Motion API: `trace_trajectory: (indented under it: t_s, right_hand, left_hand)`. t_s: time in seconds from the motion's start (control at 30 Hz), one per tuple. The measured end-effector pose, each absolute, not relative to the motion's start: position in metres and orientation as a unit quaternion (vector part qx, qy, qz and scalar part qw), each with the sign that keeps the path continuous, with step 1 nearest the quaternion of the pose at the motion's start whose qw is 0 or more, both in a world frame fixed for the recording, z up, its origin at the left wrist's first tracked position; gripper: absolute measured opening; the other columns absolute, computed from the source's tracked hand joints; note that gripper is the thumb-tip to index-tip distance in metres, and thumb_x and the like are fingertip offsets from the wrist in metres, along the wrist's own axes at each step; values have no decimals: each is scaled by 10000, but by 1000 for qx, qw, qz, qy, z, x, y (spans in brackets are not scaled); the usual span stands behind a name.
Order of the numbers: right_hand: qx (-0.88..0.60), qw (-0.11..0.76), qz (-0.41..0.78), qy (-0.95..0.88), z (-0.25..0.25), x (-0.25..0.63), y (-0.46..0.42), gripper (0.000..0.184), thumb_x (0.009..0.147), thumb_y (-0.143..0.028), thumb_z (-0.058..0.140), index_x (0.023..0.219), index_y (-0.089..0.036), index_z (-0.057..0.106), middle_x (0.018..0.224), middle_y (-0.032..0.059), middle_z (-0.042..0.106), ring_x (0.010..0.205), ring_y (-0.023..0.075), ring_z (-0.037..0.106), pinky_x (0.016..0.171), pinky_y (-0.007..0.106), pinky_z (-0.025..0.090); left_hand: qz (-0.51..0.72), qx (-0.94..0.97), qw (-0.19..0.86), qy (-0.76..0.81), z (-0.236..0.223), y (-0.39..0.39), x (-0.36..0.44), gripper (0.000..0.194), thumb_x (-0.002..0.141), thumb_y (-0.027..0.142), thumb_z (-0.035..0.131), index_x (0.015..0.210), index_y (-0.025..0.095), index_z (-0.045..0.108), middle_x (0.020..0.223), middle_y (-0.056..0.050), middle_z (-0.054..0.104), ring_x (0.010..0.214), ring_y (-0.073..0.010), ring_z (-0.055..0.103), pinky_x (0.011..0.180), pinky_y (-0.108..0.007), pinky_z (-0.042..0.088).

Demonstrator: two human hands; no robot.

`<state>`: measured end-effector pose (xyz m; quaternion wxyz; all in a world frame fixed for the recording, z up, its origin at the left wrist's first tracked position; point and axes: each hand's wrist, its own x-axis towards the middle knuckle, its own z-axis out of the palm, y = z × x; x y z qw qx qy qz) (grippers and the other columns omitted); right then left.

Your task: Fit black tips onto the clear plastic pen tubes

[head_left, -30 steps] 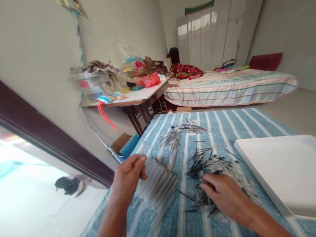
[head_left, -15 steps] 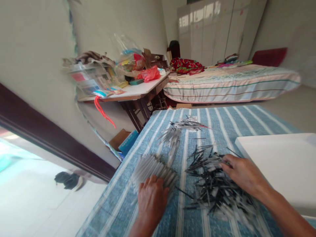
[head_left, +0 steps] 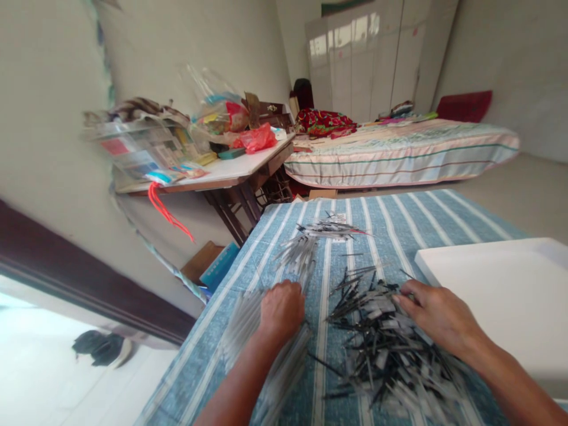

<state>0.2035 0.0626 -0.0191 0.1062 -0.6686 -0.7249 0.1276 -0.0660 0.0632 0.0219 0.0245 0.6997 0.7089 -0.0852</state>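
Observation:
My left hand (head_left: 283,312) hovers over or rests on a bundle of clear, thin plastic tubes (head_left: 243,324) on the striped cloth. Its fingers are curled under, so whatever they hold is hidden. At the right, a loose heap of thin black and clear sticks (head_left: 381,343), resembling pen refills, lies in a tangle. My right hand (head_left: 439,316) is at the heap's upper right edge, thumb and fingers pinched together; I cannot make out what is between them. Beyond my left hand lies a smaller batch of clear tubes (head_left: 296,251), with dark thin sticks (head_left: 331,229) behind it.
A white shallow tray or lid (head_left: 497,284) lies right of the heap. The blue striped cloth (head_left: 399,228) covers the work surface. A cluttered desk (head_left: 231,171) stands at the left, with a bed (head_left: 399,154) behind and shoes (head_left: 100,348) on the floor.
My left hand has moved forward, from the near end of the clear tubes to their far end. The right hand stays by the dark heap. The whole view has shifted slightly.

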Motion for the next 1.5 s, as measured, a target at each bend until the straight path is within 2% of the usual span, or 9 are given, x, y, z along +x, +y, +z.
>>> trace_trajectory:
  t_s: [0.17, 0.27, 0.47, 0.63, 0.83, 1.1, 1.17, 1.37, 1.5]
  right_hand:
    - [-638, 145, 156, -740, -18, 201, 60, 224, 837, -390, 398, 785, -237, 553, 655, 22, 654, 639, 215, 624, 560, 268, 372]
    - [-629, 162, 165, -742, -16, 201, 59, 213, 836, -380, 406, 784, -237, 555, 648, 13, 646, 625, 205, 616, 559, 267, 369]
    - [-605, 255, 219, -722, -3, 194, 55, 252, 840, -417, 409, 764, -225, 553, 558, -19, 567, 556, 164, 564, 546, 251, 377]
    - [-521, 320, 405, -679, 5, 180, 45, 382, 859, -476, 350, 617, -199, 453, 507, -48, 515, 372, 84, 473, 396, 192, 325]
    - [-446, 318, 547, -633, 0, 172, 39, 425, 845, -522, 370, 598, -181, 429, 442, -59, 521, 267, 38, 391, 315, 149, 229]
    - [-456, 319, 587, -589, -3, 172, 42, 456, 832, -542, 388, 572, -169, 428, 348, -68, 472, 220, 18, 316, 281, 128, 139]
    - [-431, 324, 602, -590, -7, 175, 43, 445, 827, -532, 412, 587, -159, 449, 388, -54, 517, 230, 18, 351, 283, 126, 161]
    - [-333, 300, 659, -604, -13, 182, 44, 363, 814, -480, 486, 723, -130, 524, 623, 26, 649, 438, 95, 615, 403, 150, 375]
    - [-375, 293, 658, -584, -19, 180, 46, 379, 785, -506, 511, 744, -130, 530, 601, 27, 654, 425, 108, 615, 391, 157, 393]
  left_hand:
    - [-143, 672, 58, 724, -3, 122, -52, 274, 849, 298, 508, 1075, 146, 537, 1077, -68, 571, 918, -191, 571, 783, -402, 474]
    - [-146, 666, 67, 728, -8, 131, -47, 285, 850, 294, 508, 1095, 151, 527, 1092, -72, 563, 914, -190, 573, 768, -393, 485]
    - [-81, 730, 70, 676, 23, 89, -33, 150, 834, 207, 463, 876, 146, 594, 853, -65, 640, 829, -202, 602, 713, -325, 446]
    - [37, 788, 167, 592, 45, 26, -19, 163, 827, 200, 404, 720, 200, 526, 641, 30, 592, 615, -103, 567, 526, -183, 350]
    - [178, 760, 283, 557, 35, -2, -22, 185, 814, 216, 410, 637, 191, 458, 589, 28, 500, 542, -97, 461, 514, -191, 306]
    - [227, 733, 350, 538, 20, 0, -29, 176, 799, 254, 436, 646, 184, 486, 541, 41, 420, 517, -97, 404, 499, -204, 274]
    - [229, 718, 387, 532, 18, 1, -31, 187, 802, 258, 427, 643, 179, 485, 539, 41, 423, 517, -95, 402, 492, -199, 274]
    - [220, 650, 511, 517, 10, 6, -44, 144, 779, 235, 448, 662, 167, 497, 496, 52, 435, 472, -81, 351, 473, -191, 271]
    - [223, 627, 537, 519, 2, 7, -49, 208, 782, 318, 482, 654, 159, 520, 495, 45, 454, 474, -80, 352, 477, -193, 271]
